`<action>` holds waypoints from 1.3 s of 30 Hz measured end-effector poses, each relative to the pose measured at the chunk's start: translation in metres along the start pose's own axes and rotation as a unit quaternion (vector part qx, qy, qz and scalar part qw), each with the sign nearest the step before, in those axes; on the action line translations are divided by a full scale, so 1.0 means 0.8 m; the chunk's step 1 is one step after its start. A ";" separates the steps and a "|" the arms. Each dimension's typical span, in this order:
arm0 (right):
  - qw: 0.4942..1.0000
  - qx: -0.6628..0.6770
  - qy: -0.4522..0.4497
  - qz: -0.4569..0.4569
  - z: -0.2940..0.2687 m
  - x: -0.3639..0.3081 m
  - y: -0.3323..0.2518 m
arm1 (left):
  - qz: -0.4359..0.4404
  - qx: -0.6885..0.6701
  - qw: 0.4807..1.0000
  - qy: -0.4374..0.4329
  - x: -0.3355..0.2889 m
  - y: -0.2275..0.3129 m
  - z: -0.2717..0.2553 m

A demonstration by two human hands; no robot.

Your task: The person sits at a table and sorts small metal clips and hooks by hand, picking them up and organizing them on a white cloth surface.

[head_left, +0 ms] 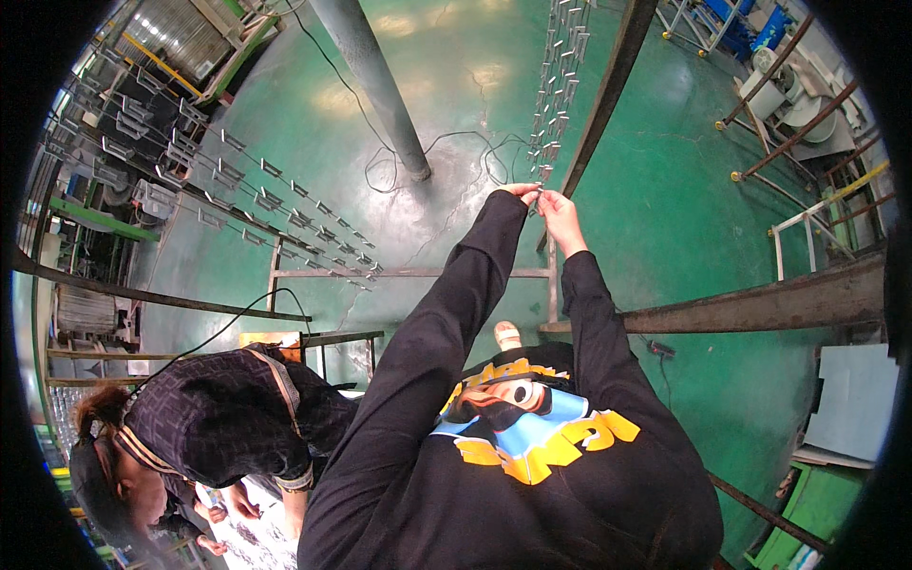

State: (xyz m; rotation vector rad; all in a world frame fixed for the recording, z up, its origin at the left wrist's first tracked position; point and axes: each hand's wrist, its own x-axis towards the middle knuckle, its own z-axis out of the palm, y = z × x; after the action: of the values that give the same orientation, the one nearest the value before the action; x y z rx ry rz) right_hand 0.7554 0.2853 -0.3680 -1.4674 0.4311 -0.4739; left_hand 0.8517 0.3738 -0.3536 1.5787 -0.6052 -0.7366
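Both my arms reach forward, and the hands meet at the lower end of a hanging strand of small U-shaped metal pieces (555, 90). My left hand (519, 193) is closed, its fingertips pinched at the strand's end. Beside it on the right, my right hand (562, 223) pinches at the same spot with thumb and forefinger. Between the fingertips is a small metal piece (540, 188), mostly hidden by the fingers. Several similar pieces hang in line just beyond the hands.
A dark metal beam (608, 90) slants just right of the strands. More strands of metal pieces (228, 171) hang at the left. A grey post (375, 90) and a black cable (456, 135) lie ahead. A co-worker (223, 408) bends over a table at lower left. Metal frames stand right.
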 end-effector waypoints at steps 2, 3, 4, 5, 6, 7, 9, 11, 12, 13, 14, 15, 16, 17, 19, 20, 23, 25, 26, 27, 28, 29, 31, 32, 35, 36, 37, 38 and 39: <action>1.000 0.005 0.005 -0.013 0.007 -0.003 -0.007 | 0.003 -0.022 1.000 -0.012 0.000 -0.001 -0.005; 1.000 0.007 0.008 -0.018 0.008 -0.006 -0.008 | 0.013 -0.036 0.999 -0.013 -0.005 -0.002 -0.006; 1.000 -0.009 0.011 -0.026 0.006 -0.008 -0.005 | 0.023 -0.050 0.998 -0.014 -0.007 -0.002 -0.006; 0.999 -0.025 0.012 -0.034 0.005 -0.009 -0.005 | 0.025 -0.051 0.998 -0.019 -0.005 -0.006 -0.004; 0.998 -0.039 0.008 -0.043 0.007 -0.009 -0.004 | 0.027 -0.052 0.998 -0.019 -0.002 -0.016 -0.006; 0.996 -0.069 0.016 -0.048 0.012 -0.012 -0.006 | 0.030 -0.053 0.998 -0.015 0.000 -0.026 -0.011; 0.989 -0.130 0.031 -0.059 0.013 -0.019 -0.007 | 0.050 0.004 0.999 -0.009 -0.002 -0.037 -0.017; 0.977 -0.198 0.030 -0.077 0.015 -0.025 -0.008 | 0.053 0.057 0.997 0.021 -0.020 -0.039 -0.024; 0.968 -0.229 0.037 -0.100 0.023 -0.033 -0.015 | 0.055 0.045 0.997 0.034 -0.029 -0.051 -0.036; 0.968 -0.229 0.035 -0.096 0.024 -0.040 -0.020 | 0.057 -0.020 0.996 0.068 -0.045 -0.061 -0.039; 0.969 -0.201 0.035 -0.137 0.034 -0.039 -0.005 | 0.139 -0.067 0.977 0.146 -0.059 -0.108 -0.050; 0.967 -0.212 0.038 -0.138 0.022 -0.041 -0.001 | 0.110 -0.011 0.987 0.118 -0.088 -0.126 -0.050; 0.981 -0.162 0.062 -0.086 0.014 -0.040 0.012 | 0.086 0.051 0.991 0.086 -0.119 -0.135 -0.052; 0.976 -0.184 0.063 -0.100 0.008 -0.044 0.016 | 0.013 0.029 0.998 0.045 -0.161 -0.143 -0.057; 0.974 -0.194 0.098 -0.062 -0.005 -0.046 0.033 | -0.101 0.008 0.994 0.045 -0.257 -0.153 -0.072; 0.978 -0.185 0.087 -0.051 0.000 -0.050 0.055 | -0.158 -0.018 0.985 0.071 -0.311 -0.177 -0.081; 0.992 -0.121 -0.029 0.031 0.008 -0.086 0.134 | -0.214 -0.185 0.927 0.245 -0.471 -0.288 -0.076; 0.961 -0.130 -0.205 0.132 0.025 -0.157 0.125 | -0.258 -0.131 0.885 0.364 -0.544 -0.276 -0.054; 0.907 -0.228 -0.345 0.078 0.006 -0.189 0.167 | -0.256 -0.148 0.885 0.359 -0.577 -0.283 -0.037; 0.840 -0.278 -0.458 0.085 0.015 -0.220 0.188 | -0.253 -0.157 0.879 0.372 -0.604 -0.291 -0.039; 0.796 -0.305 -0.511 0.111 0.020 -0.239 0.209 | -0.304 -0.035 0.893 0.330 -0.611 -0.185 -0.058; 0.745 -0.321 -0.569 0.137 0.034 -0.265 0.220 | -0.254 -0.141 0.877 0.384 -0.639 -0.155 -0.038; 0.660 -0.344 -0.648 0.162 0.076 -0.291 0.242 | -0.162 -0.096 0.840 0.508 -0.670 -0.102 -0.008; 0.624 -0.355 -0.675 0.168 0.100 -0.299 0.250 | -0.156 -0.016 0.852 0.500 -0.695 -0.072 -0.001; 0.518 -0.386 -0.747 0.156 0.169 -0.292 0.266 | -0.180 0.032 0.794 0.580 -0.709 -0.048 0.050; 0.503 -0.391 -0.758 0.138 0.198 -0.284 0.269 | -0.144 0.017 0.766 0.626 -0.720 -0.059 0.053; 0.490 -0.390 -0.770 0.121 0.230 -0.284 0.274 | -0.108 0.003 0.737 0.667 -0.731 -0.072 0.057; 0.481 -0.387 -0.778 0.115 0.254 -0.281 0.279 | -0.111 0.009 0.704 0.702 -0.735 -0.084 0.061; 0.472 -0.381 -0.787 0.112 0.277 -0.277 0.283 | -0.114 -0.009 0.668 0.735 -0.738 -0.094 0.067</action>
State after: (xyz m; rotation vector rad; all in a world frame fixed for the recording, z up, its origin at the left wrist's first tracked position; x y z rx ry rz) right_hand 0.7013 0.6024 -0.5831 -1.9609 -0.8211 1.5467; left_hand 0.4190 0.7863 -0.3620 1.6788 0.8237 0.5108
